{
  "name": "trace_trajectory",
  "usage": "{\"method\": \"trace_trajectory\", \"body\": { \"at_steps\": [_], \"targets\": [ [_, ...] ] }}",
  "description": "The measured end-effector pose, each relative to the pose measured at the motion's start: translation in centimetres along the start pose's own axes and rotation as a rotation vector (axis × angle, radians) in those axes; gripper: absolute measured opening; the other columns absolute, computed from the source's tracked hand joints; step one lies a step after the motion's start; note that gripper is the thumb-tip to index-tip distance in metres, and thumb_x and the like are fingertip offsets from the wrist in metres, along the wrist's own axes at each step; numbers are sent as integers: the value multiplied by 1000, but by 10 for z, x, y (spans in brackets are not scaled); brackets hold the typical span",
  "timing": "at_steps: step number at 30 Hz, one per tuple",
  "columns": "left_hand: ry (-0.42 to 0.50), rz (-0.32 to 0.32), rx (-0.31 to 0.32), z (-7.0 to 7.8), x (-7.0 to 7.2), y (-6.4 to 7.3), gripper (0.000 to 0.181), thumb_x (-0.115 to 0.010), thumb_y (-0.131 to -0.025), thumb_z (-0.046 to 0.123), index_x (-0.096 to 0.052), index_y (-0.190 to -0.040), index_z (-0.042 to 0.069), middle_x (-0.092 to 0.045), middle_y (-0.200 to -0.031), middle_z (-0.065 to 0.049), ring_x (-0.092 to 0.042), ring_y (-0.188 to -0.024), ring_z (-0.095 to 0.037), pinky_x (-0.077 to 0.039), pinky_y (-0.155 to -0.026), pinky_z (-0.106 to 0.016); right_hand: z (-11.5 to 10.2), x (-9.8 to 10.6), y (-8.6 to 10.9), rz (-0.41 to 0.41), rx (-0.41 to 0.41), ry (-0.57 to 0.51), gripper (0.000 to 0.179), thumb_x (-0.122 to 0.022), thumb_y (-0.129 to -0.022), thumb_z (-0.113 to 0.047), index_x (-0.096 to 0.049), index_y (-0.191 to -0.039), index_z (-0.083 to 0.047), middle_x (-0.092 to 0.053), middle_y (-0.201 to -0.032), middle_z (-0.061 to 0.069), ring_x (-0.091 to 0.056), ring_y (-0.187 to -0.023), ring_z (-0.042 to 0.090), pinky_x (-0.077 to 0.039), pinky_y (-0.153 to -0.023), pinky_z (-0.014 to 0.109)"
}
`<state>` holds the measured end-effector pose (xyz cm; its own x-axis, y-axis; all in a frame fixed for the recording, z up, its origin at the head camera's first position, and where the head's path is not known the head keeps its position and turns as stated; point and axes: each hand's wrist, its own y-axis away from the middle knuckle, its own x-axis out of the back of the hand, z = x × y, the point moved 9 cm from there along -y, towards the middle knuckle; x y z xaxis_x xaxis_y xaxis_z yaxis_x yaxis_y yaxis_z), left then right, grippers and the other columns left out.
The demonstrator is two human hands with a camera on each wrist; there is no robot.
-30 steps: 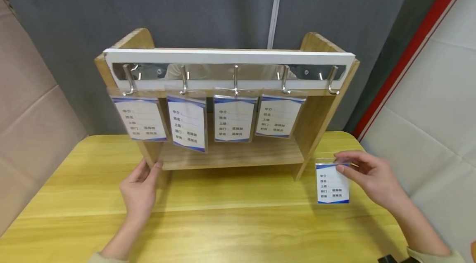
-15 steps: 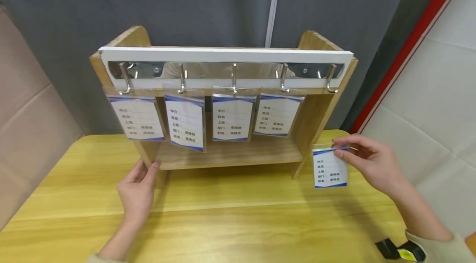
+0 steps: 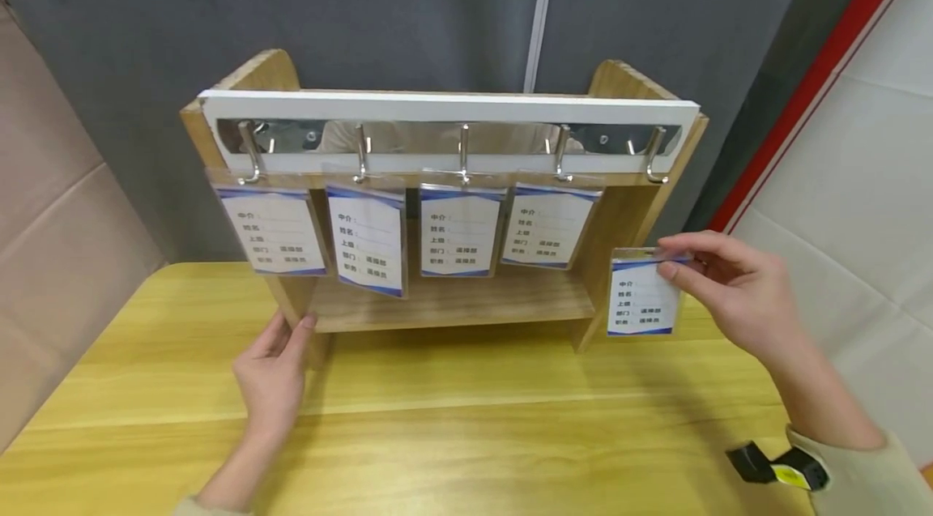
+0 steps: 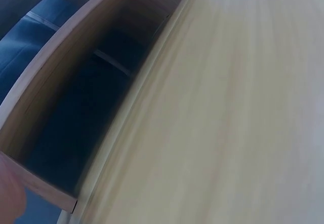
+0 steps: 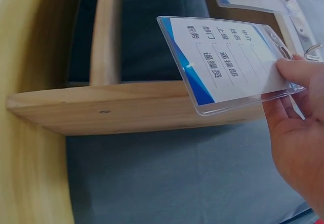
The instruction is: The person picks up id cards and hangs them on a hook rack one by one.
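Note:
My right hand (image 3: pixel 736 289) pinches a clear-sleeved badge card (image 3: pixel 643 293) by its top edge, beside the right side panel of a wooden shelf (image 3: pixel 466 313). In the right wrist view the badge card (image 5: pixel 223 64) is tilted, thumb in front and fingers behind. My left hand (image 3: pixel 273 378) grips the lower left upright of the shelf, the thumb on its front. Similar badge cards hang from hooks on the white rail (image 3: pixel 452 108): a far left one (image 3: pixel 273 232), then others to its right. The far right hook (image 3: pixel 654 155) carries no card.
The shelf stands on a yellow wood-grain table (image 3: pixel 452 435). Behind it hangs a grey curtain (image 3: pixel 408 14); a white panel (image 3: pixel 853 176) with a red strip (image 3: pixel 809 78) flanks the right side. A black strap device (image 3: pixel 776 467) sits at the right sleeve.
My right hand has raised the badge card from low near the table to beside the shelf's right panel. The left hand stays on the upright.

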<state>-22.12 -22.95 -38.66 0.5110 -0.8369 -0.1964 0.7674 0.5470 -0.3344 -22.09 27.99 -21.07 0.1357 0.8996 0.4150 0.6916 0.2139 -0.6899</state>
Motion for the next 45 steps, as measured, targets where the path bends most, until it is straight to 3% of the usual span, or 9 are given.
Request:
{"method": "trace_trajectory", "body": {
  "at_steps": [3,8,13,17,22,27,33,40,45],
  "targets": [
    [0,2,6,-1,0,0,37,-74,-92,-4,-66,-128,-2,-64,-124,-18,-70,-101,-1,-58,-90,-22,-2,3,-6,33,-8,-86,28,-71,-85,21,-69,-112,14,-74,-99,1,-62,-76,12,-57,-66,8],
    [-5,9,3,-1,1,1,36,-73,-93,-5,-66,-128,-2,-64,-123,-18,-71,-101,-1,-58,-90,-23,-8,7,-15,73,-35,-130,30,-71,-87,19,-68,-116,14,-74,-102,3,-61,-80,13,-58,-71,8],
    [-8,10,-3,-1,1,1,35,-72,-93,-5,-67,-128,-2,-64,-123,-19,-70,-101,-1,-58,-90,-23,-14,9,-23,126,-31,-214,32,-67,-86,23,-67,-118,15,-74,-101,7,-64,-81,15,-58,-69,10],
    [-17,13,1,0,1,1,34,-74,-92,-5,-67,-126,-2,-68,-118,-9,-71,-99,-1,-58,-88,-22,-21,11,-28,163,25,-286,31,-67,-86,23,-66,-117,17,-74,-99,9,-65,-80,16,-58,-66,10],
    [-37,11,-1,-1,1,0,33,-75,-92,-4,-68,-124,-3,-72,-108,9,-71,-97,1,-58,-87,-21,-29,14,-33,207,75,-269,30,-70,-88,18,-67,-117,15,-75,-99,8,-65,-83,15,-58,-69,9],
    [-65,14,18,-1,2,1,34,-77,-91,-2,-68,-123,-3,-72,-107,7,-71,-95,2,-59,-86,-19,-34,14,-37,229,95,-245,30,-71,-88,17,-67,-118,15,-74,-99,8,-65,-82,16,-58,-70,10],
    [-71,18,25,2,3,0,34,-77,-90,-3,-68,-123,-4,-69,-111,-6,-71,-94,2,-59,-85,-21,-37,14,-41,260,109,-277,32,-68,-86,21,-66,-118,17,-74,-99,12,-66,-81,19,-60,-70,13],
    [-72,15,11,1,4,0,33,-76,-90,-4,-68,-122,-5,-72,-104,10,-71,-93,2,-59,-84,-21,-37,15,-43,302,110,-294,29,-69,-85,21,-66,-113,19,-75,-98,15,-67,-79,20,-59,-65,14],
    [-54,11,21,0,3,0,34,-76,-91,-4,-67,-123,-5,-72,-107,5,-71,-94,1,-59,-85,-21,-37,14,-43,319,123,-337,25,-69,-84,22,-66,-109,22,-75,-97,16,-66,-78,21,-60,-66,16]
  ]
}}
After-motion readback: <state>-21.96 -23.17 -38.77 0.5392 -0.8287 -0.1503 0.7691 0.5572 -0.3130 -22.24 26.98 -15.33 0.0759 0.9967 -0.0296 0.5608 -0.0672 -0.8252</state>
